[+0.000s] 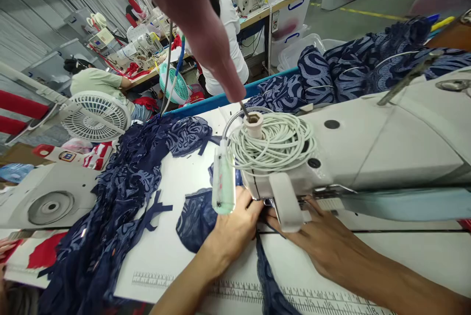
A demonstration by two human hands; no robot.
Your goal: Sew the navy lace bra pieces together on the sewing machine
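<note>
A white sewing machine (346, 138) reaches in from the right, its needle area low at its left end. My left hand (235, 222) is at the left of the needle area, fingers closed on navy lace fabric (198, 219) that spreads out beside it. From the right, my right hand (316, 231) holds the same fabric under the machine head; a white machine part hides some of its fingers. A navy strip (270, 280) trails from between my hands toward the front edge. The stitching point itself is hidden.
Navy lace pieces (128, 197) lie heaped along the table's left side. Tied navy bundles (316, 74) fill a blue-edged tray behind the machine. A small lamp (223, 177) and coiled cord (279, 141) sit at the machine head. A white fan (95, 116) and two people are beyond.
</note>
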